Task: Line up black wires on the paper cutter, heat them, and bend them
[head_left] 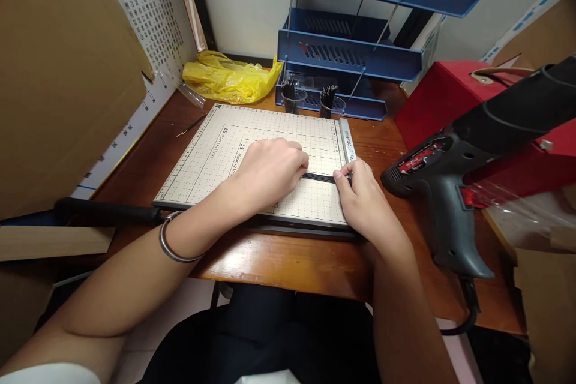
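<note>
The left hand [270, 171] rests knuckles-up on the gridded board of a paper cutter [216, 156], its fingers curled down over one end of a thin black strip [320, 177] that lies flat across the board. The right hand [360, 192] sits at the board's right edge, thumb and forefinger pinched together on the other end of the same strip, just beside the ruler rail [346, 141] that runs along that edge. The strip stretches straight between the two hands, touching the board, near its front right corner. A metal bracelet [173, 246] circles the left wrist. The cutter lies on a brown wooden desk [292, 261], with its long black handle [103, 213] sticking out to the left along the front edge. To the right of the board, near the right hand but not touching it, a grey and black heat gun [445, 192] rests with its nozzle pointing toward the cutter and its cord hanging off the desk front. Behind it stands a red box [432, 102]. At the back of the desk is a blue stack of letter trays [351, 54], with two small clear cups [294, 99] of black pieces in front of it, and a crumpled yellow plastic bag [229, 78] to the left. Cardboard [58, 72] leans up at the left side.
</note>
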`<act>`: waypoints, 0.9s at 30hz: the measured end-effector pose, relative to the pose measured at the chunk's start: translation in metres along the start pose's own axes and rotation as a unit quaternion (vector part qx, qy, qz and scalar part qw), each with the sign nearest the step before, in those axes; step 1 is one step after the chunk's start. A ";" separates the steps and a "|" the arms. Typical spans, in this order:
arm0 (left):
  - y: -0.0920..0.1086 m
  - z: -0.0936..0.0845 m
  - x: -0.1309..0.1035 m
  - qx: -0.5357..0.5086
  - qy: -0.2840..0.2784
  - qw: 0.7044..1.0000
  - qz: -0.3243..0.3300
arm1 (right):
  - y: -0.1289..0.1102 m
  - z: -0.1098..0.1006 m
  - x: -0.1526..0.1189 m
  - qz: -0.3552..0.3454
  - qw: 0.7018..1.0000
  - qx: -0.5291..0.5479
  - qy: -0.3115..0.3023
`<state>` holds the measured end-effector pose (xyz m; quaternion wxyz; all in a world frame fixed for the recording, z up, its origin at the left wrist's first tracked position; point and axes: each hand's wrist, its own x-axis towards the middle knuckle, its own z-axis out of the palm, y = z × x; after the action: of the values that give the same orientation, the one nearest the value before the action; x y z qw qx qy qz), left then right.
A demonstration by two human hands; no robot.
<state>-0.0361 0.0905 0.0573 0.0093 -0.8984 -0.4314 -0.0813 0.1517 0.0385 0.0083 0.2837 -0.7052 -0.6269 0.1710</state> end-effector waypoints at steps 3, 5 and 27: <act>0.002 0.002 0.001 0.005 0.003 1.000 -0.009 | 0.000 0.000 0.001 0.001 1.000 -0.002 0.001; 0.003 0.002 0.001 0.015 0.000 1.000 -0.011 | 0.000 0.000 0.001 -0.002 1.000 -0.002 0.003; 0.009 0.003 -0.003 0.015 0.002 1.000 -0.021 | 0.000 0.000 0.000 -0.008 1.000 -0.005 0.002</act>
<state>-0.0305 0.0833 0.0544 0.0220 -0.8888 -0.4513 -0.0769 0.1518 0.0384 0.0082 0.2831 -0.7022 -0.6323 0.1643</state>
